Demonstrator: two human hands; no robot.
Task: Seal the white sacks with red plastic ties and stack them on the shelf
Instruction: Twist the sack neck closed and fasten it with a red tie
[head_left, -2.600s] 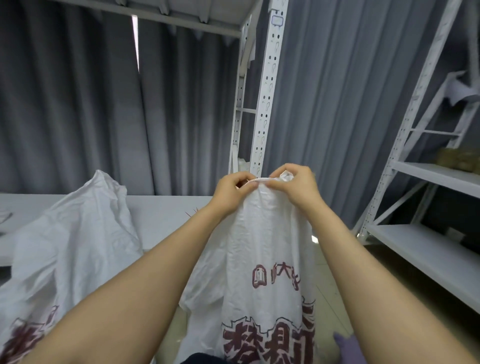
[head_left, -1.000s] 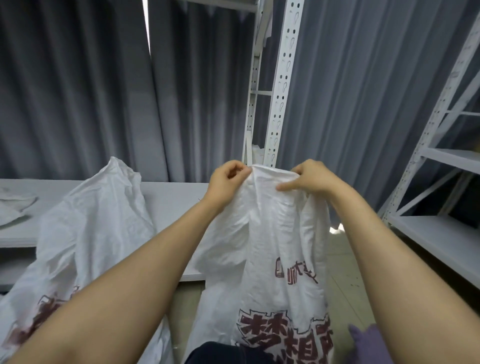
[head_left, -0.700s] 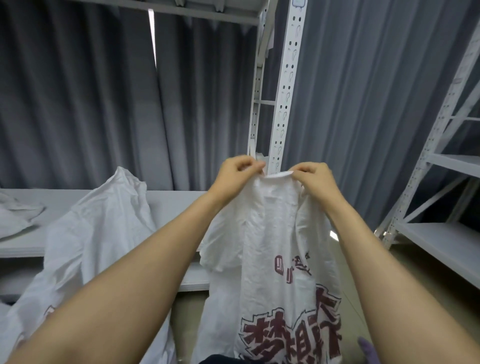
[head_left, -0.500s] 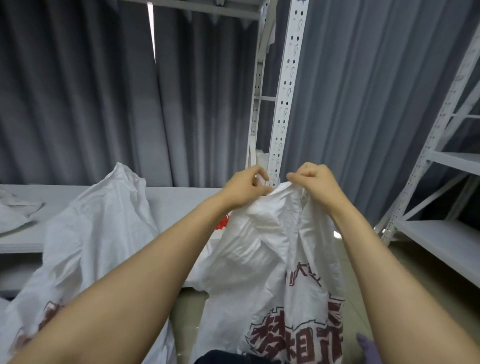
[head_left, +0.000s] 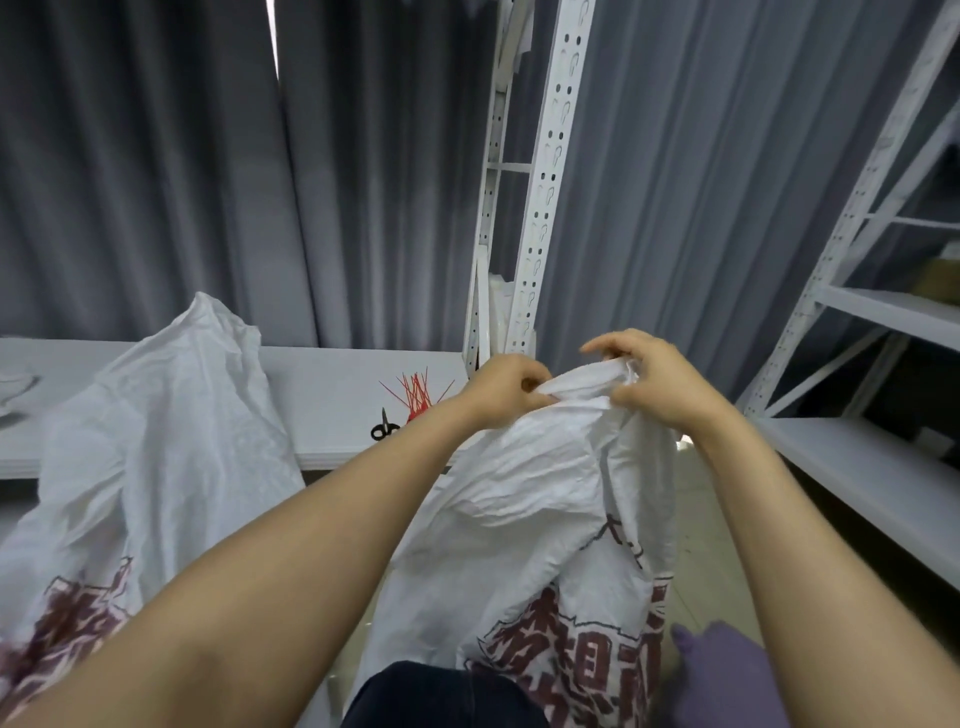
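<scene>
Both hands, left hand (head_left: 506, 389) and right hand (head_left: 649, 379), pinch the white sack (head_left: 530, 499) mouth, near centre; bunch it tight into one narrow neck before fetching a red tie (head_left: 415, 397), far left

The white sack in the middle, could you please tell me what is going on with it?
A person's left hand and right hand grip the gathered mouth of the white sack, bunching it shut. No tie is on it yet: the red ties lie on the shelf behind, beside the scissors. A second sack slumps at the left.
</scene>
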